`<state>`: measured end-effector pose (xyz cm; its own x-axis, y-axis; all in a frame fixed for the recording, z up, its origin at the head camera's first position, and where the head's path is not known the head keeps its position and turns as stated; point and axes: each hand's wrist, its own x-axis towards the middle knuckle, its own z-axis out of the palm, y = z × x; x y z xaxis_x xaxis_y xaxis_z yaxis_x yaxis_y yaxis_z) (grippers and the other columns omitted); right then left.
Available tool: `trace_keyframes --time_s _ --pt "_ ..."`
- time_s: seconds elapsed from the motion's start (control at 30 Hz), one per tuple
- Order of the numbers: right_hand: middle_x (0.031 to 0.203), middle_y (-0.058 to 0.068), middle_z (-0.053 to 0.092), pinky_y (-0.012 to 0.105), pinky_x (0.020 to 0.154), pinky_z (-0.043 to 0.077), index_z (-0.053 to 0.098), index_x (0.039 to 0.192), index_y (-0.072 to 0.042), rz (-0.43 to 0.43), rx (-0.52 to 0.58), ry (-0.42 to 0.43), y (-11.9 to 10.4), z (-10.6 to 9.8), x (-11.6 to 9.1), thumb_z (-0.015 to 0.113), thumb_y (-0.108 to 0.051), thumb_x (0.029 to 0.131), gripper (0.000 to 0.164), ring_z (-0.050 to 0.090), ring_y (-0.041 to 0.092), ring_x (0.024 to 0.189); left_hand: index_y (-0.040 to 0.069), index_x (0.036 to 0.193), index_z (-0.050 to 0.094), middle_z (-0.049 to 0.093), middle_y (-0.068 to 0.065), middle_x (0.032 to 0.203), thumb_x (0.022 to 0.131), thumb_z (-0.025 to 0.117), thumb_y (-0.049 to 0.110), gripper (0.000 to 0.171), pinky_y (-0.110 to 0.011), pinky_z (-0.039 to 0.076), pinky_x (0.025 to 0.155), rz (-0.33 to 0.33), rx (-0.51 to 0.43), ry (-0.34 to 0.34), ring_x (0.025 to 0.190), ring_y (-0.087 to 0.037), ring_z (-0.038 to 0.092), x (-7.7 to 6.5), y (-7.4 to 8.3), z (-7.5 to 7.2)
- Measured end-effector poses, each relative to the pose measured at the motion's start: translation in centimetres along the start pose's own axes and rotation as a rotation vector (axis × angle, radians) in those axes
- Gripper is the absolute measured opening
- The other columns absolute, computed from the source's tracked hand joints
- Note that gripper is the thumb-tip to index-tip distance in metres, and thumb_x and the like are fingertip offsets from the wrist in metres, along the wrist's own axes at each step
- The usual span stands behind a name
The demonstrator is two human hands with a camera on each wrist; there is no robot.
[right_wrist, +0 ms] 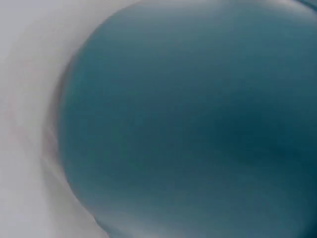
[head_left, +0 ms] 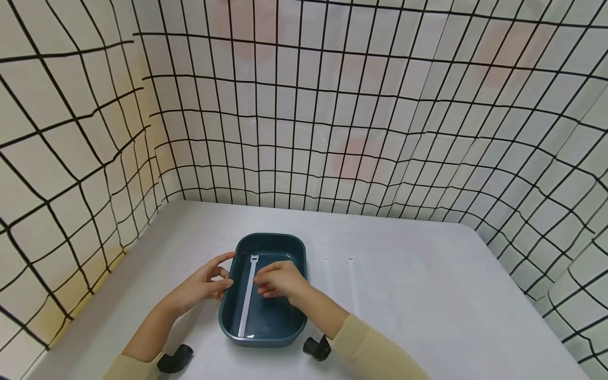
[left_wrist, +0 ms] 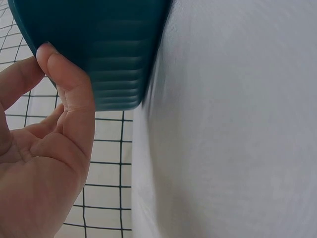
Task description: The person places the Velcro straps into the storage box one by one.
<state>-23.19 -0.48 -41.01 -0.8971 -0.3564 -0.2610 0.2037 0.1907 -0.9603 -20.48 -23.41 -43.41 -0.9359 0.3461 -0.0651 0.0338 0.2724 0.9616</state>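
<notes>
A dark teal rectangular tray (head_left: 273,342) with rounded corners stands on the table. Inside it, along the left side, lies a white cable strap (head_left: 247,301) with a slotted head at the far end. My left hand (head_left: 204,282) is at the tray's left side, thumb and fingers touching the rim; the left wrist view shows the hand (left_wrist: 54,134) against the tray's ribbed wall (left_wrist: 116,82). Over the tray's middle, my right hand (head_left: 282,279) has its fingers loosely bent, fingertips just right of the strap. The right wrist view shows mostly the tray's blurred teal surface (right_wrist: 173,124).
Two more white straps (head_left: 352,279) lie lengthwise on the white table (head_left: 427,295), right of the tray. Black netting (head_left: 304,132) over pale sheets rises behind the table and along both sides. A dark wrist-worn device (head_left: 176,359) is by each wrist.
</notes>
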Motion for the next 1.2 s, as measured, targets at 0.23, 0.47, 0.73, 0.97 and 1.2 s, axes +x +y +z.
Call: trace_keyframes --time_s 0.23,0.47,0.73,0.97,1.2 --pt "0.090 0.020 0.070 0.030 0.065 0.057 0.064 0.108 0.010 -0.063 0.013 -0.033 -0.7 -1.9 -1.5 0.069 -0.005 0.088 0.025 0.068 0.015 0.065 0.007 0.153 0.021 0.049 -0.017 0.100 0.097 0.058 0.014 0.067 -0.033 0.054 0.071 0.002 -0.007 0.000 0.078 -0.025 0.056 -0.4 0.1 0.2" --pt "0.087 0.015 0.069 0.029 0.068 0.057 0.062 0.109 0.010 -0.095 0.017 -0.040 -1.5 -4.3 -2.7 0.067 -0.007 0.090 0.026 0.068 0.014 0.068 0.007 0.153 0.023 0.050 -0.016 0.100 0.096 0.060 0.015 0.069 -0.033 0.054 0.072 -0.001 0.004 0.029 0.078 -0.025 0.056 -0.8 0.0 0.6" --pt "0.085 0.009 0.068 0.027 0.069 0.056 0.060 0.112 0.011 -0.091 0.015 -0.013 -1.6 -7.1 -4.0 0.066 -0.007 0.091 0.029 0.066 0.014 0.069 0.007 0.153 0.024 0.049 -0.016 0.100 0.096 0.060 0.015 0.068 -0.033 0.054 0.071 -0.002 -0.004 0.032 0.078 -0.024 0.056 -1.3 0.1 0.9" --pt "0.093 0.020 0.067 0.029 0.069 0.056 0.059 0.113 0.014 -0.077 -0.009 0.039 -1.2 -9.7 -4.8 0.065 -0.007 0.090 0.032 0.067 0.015 0.069 0.007 0.153 0.023 0.050 -0.016 0.098 0.096 0.060 0.014 0.067 -0.033 0.054 0.071 0.003 0.002 0.033 0.076 -0.024 0.056 -1.5 0.3 1.1" --pt "0.090 0.016 0.066 0.026 0.066 0.056 0.059 0.112 0.014 -0.041 -0.001 0.106 -0.8 -12.8 -5.5 0.062 -0.005 0.091 0.029 0.067 0.015 0.068 0.009 0.153 0.022 0.051 -0.016 0.098 0.096 0.062 0.019 0.071 -0.034 0.054 0.074 -0.006 0.003 0.045 0.076 -0.025 0.056 -1.7 0.4 1.6"
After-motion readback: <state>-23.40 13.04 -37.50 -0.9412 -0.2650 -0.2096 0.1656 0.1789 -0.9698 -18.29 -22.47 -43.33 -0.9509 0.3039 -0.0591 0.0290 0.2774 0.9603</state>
